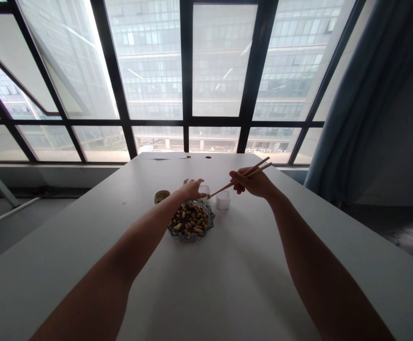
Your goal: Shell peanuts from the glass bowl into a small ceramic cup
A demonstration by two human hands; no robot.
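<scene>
While peanuts [192, 220] heap the bowl [192, 237], much seems left; the right hand [253, 182] is clamped on chopsticks [229, 184], tips near the bowl's far rim; the left hand [191, 189], fingers apart, is beside a cup [205, 188] behind the bowl, grip unclear.

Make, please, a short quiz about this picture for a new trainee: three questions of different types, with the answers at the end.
1. Open question: Which hand holds the chopsticks?
2. True or false: The peanuts lie in a glass dish.
3. Fill the gap: Beyond the far end of the white table there is a row of dark-framed ____.

Key:
1. The right hand.
2. True.
3. Windows.
</scene>
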